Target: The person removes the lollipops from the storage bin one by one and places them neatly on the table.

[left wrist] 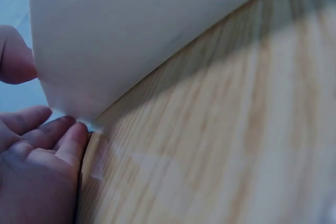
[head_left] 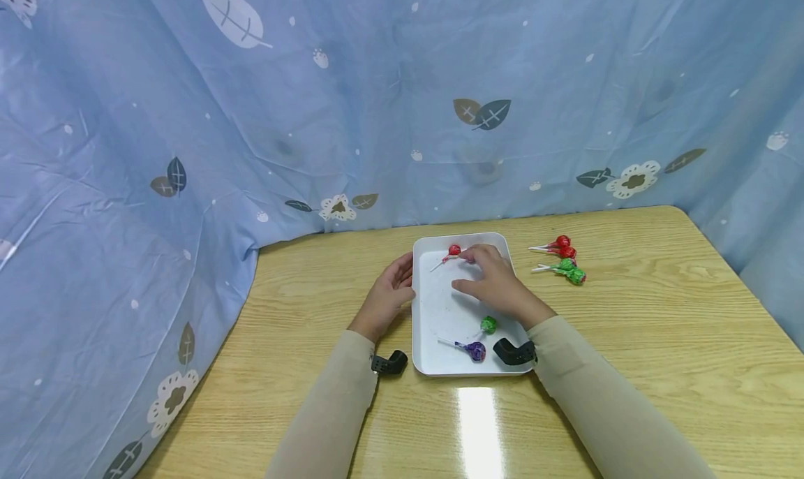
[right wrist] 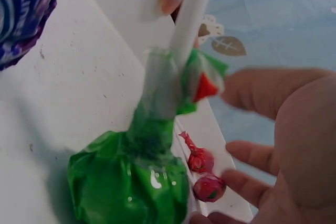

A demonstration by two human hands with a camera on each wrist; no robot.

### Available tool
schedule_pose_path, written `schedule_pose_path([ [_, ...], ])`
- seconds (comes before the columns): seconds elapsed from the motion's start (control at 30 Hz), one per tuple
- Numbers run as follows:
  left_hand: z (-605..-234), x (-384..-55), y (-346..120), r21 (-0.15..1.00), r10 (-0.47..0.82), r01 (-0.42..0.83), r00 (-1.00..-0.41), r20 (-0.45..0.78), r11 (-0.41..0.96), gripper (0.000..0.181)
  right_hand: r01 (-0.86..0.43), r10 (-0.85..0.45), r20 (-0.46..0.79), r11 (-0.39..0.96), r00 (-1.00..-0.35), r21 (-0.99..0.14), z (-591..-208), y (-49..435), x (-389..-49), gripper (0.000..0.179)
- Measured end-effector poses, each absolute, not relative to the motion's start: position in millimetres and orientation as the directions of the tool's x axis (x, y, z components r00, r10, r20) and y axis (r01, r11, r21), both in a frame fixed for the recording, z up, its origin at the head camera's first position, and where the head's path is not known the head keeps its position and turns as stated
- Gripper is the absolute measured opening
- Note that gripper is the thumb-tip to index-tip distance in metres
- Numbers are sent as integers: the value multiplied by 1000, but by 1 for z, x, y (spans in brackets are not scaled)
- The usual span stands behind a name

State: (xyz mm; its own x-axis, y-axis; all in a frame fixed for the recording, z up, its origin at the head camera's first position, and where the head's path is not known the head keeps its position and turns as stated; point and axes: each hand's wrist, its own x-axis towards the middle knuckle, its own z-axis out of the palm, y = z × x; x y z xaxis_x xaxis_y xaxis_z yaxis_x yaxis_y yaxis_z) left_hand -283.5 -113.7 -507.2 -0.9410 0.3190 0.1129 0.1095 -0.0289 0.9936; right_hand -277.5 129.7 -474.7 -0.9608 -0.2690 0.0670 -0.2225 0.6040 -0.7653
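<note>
A white tray point(head_left: 440, 311) sits on the table. My left hand point(head_left: 384, 299) holds its left wall, thumb at the rim and fingers along the outside. Over the tray's upper right, my right hand point(head_left: 493, 283) hovers with fingers spread and nothing gripped. Near its fingertips lies a red lollipop point(head_left: 454, 250); beside that one is a pinkish-red lollipop point(right wrist: 209, 188), partly covered by the hand in the head view. Toward the tray's front lie a green lollipop point(head_left: 488, 325), large in the right wrist view, and a purple lollipop point(head_left: 476, 351).
Right of the tray, red lollipops point(head_left: 562, 241) and green lollipops point(head_left: 575, 276) lie in a small group on the wooden table point(head_left: 634, 311). A blue patterned cloth point(head_left: 389, 116) hangs behind and left of the table.
</note>
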Motion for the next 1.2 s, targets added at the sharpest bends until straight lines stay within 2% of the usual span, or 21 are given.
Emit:
schedule_pose_path([
  [0.17, -506, -283, -114, 994, 327, 99, -939, 107, -39, 74, -242, -297, 72, 589, -952, -771, -475, 128, -277, 65],
  [0.37, -492, -278, -115, 995, 381, 75, -920, 96, -68, 74, -237, -271, 91, 574, -958, -784, -476, 129, -278, 64],
  [0.5, -486, -275, -115, 995, 400, 77, -911, 99, -70, 75, -271, -319, 88, 591, -944, -760, -477, 129, -279, 66],
  [0.67, -499, -281, -115, 994, 369, 85, -924, 104, -67, 74, -277, -339, 72, 609, -938, -743, -477, 128, -278, 51],
  [0.87, -510, -285, -115, 994, 325, 103, -939, 112, -44, 74, -197, -252, 51, 598, -966, -777, -477, 126, -277, 35],
  [1.0, -506, -283, -115, 994, 330, 95, -938, 106, -48, 74, -156, -195, 47, 594, -980, -789, -477, 126, -277, 50],
  [1.1, -506, -283, -115, 994, 335, 95, -936, 107, -52, 74, -181, -223, 47, 634, -974, -751, -477, 126, -278, 60],
  [1.2, -506, -283, -115, 994, 337, 96, -935, 108, -51, 75, -213, -265, 44, 654, -963, -726, -477, 127, -279, 52],
])
